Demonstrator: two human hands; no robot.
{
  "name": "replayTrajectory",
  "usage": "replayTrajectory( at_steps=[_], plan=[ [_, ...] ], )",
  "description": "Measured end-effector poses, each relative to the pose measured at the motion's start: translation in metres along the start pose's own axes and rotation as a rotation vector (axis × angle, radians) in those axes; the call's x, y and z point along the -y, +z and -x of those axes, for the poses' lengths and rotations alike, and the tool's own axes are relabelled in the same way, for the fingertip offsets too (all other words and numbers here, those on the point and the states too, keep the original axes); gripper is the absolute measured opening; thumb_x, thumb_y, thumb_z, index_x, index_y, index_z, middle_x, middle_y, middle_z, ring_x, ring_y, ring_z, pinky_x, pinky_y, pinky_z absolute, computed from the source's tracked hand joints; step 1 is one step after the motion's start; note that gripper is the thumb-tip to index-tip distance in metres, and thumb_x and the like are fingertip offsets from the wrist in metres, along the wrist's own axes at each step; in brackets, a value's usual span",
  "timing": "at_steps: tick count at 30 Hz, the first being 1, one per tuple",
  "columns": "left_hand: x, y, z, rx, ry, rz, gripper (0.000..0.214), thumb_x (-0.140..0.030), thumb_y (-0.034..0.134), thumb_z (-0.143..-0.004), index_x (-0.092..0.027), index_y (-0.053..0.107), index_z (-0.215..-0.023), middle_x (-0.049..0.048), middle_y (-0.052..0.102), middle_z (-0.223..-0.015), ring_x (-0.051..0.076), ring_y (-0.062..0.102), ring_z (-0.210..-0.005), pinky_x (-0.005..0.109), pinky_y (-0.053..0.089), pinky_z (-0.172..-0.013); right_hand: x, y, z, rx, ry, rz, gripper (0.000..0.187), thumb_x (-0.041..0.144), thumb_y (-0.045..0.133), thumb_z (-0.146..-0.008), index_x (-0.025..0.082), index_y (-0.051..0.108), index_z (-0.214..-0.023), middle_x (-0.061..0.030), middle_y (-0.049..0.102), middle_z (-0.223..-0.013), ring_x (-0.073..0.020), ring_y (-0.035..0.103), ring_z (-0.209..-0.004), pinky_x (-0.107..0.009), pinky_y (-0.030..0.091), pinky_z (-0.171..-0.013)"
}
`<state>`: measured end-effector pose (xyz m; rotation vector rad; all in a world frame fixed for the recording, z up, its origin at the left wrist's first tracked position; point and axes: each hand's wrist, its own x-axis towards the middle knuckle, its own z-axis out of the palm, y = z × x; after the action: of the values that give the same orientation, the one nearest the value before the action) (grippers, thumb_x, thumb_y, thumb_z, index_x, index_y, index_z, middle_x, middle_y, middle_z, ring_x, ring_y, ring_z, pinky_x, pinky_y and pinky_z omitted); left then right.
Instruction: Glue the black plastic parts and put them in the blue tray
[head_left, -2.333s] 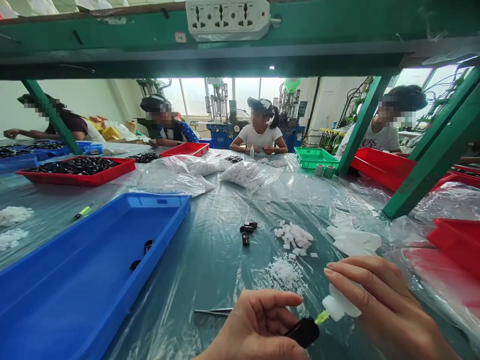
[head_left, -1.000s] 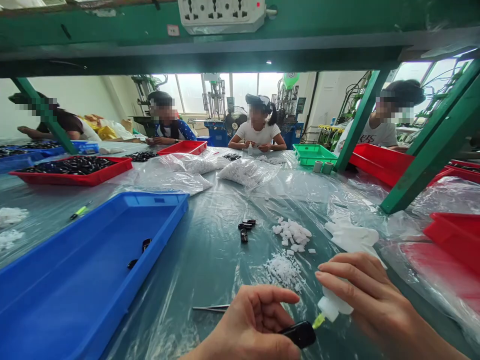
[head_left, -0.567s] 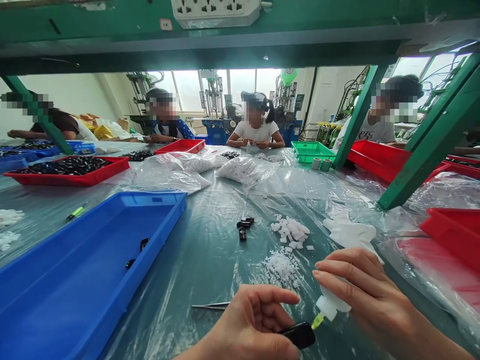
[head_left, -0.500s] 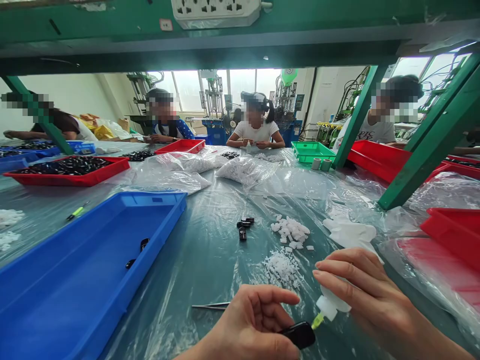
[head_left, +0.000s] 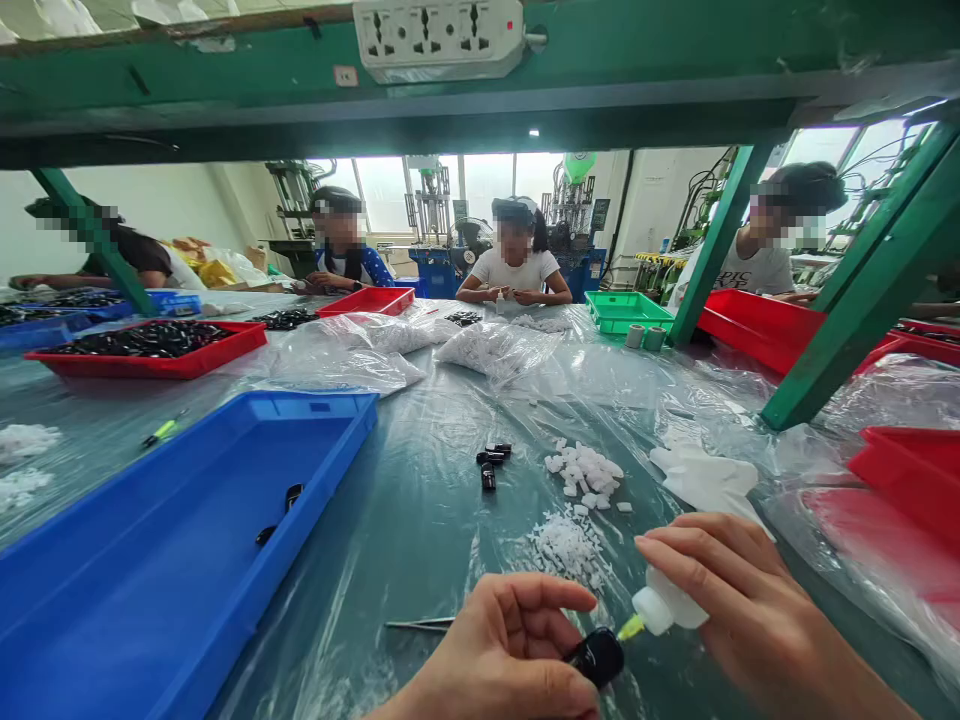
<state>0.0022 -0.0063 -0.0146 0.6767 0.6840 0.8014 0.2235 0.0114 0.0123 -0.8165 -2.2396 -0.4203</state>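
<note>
My left hand (head_left: 510,650) pinches a small glossy black plastic part (head_left: 598,658) at the bottom centre. My right hand (head_left: 750,600) grips a white squeeze bottle (head_left: 664,606), tilted down. Its yellow-green nozzle (head_left: 631,628) ends at or very near the black part; I cannot tell whether they touch. Metal tweezers (head_left: 416,624) lie on the plastic sheet just behind my left hand. Beyond my hands are a heap of white granules (head_left: 566,545), white chunks (head_left: 585,478) and a few black parts (head_left: 489,465).
A blue tray (head_left: 300,403) holding two black pieces stands to the left. Red trays (head_left: 146,365) and a green crate (head_left: 628,310) sit on the plastic-covered table (head_left: 420,560), with bags of white pieces. Co-workers sit across it. Green steel posts (head_left: 720,245) stand at right.
The black part has turned in my left hand and now shows a shorter, more end-on shape. The nozzle sits closer to it. The whole view has shifted slightly.
</note>
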Motion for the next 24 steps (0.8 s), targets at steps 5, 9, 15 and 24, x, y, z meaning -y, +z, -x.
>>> replayTrajectory(
  at_steps=[5,9,15,24],
  plan=[
    [-0.003,-0.003,-0.002,0.046,0.017,0.024,0.049,-0.014,0.087,-0.045,-0.012,0.070,-0.092,0.0044,0.071,-0.061,0.014,0.066,-0.048,0.018,0.052,-0.044,-0.004,0.003,0.002,0.006,0.019,0.024,0.040,-0.003,0.039,-0.072,0.015,0.060,-0.101,-0.0044,0.066,-0.086,-0.0173,0.058,-0.084,-0.030,0.040,-0.078],
    [-0.003,-0.004,-0.002,0.094,0.031,0.042,0.048,-0.013,0.086,-0.048,-0.013,0.069,-0.093,0.0045,0.072,-0.062,0.013,0.065,-0.047,0.016,0.050,-0.043,-0.005,0.008,0.008,-0.008,0.047,-0.006,0.041,0.001,0.042,-0.071,0.018,0.059,-0.104,-0.0023,0.068,-0.086,-0.0165,0.062,-0.081,-0.029,0.045,-0.075],
    [-0.005,0.001,0.001,0.002,0.127,-0.006,0.046,-0.015,0.084,-0.053,-0.012,0.068,-0.096,0.0063,0.072,-0.069,0.016,0.068,-0.056,0.020,0.051,-0.049,-0.005,0.023,0.018,0.070,0.466,-0.323,0.029,0.020,0.064,-0.070,0.027,0.063,-0.098,0.0020,0.071,-0.089,-0.0171,0.067,-0.075,-0.022,0.052,-0.061],
    [-0.008,0.006,-0.001,-0.273,0.244,-0.092,0.034,-0.018,0.085,-0.050,-0.012,0.066,-0.078,0.0057,0.071,-0.067,0.019,0.069,-0.063,0.022,0.051,-0.055,-0.026,0.055,0.031,0.058,1.028,-0.827,0.034,0.040,0.074,-0.061,0.021,0.065,-0.088,-0.0053,0.070,-0.087,-0.0234,0.065,-0.078,-0.028,0.052,-0.064]
  ],
)
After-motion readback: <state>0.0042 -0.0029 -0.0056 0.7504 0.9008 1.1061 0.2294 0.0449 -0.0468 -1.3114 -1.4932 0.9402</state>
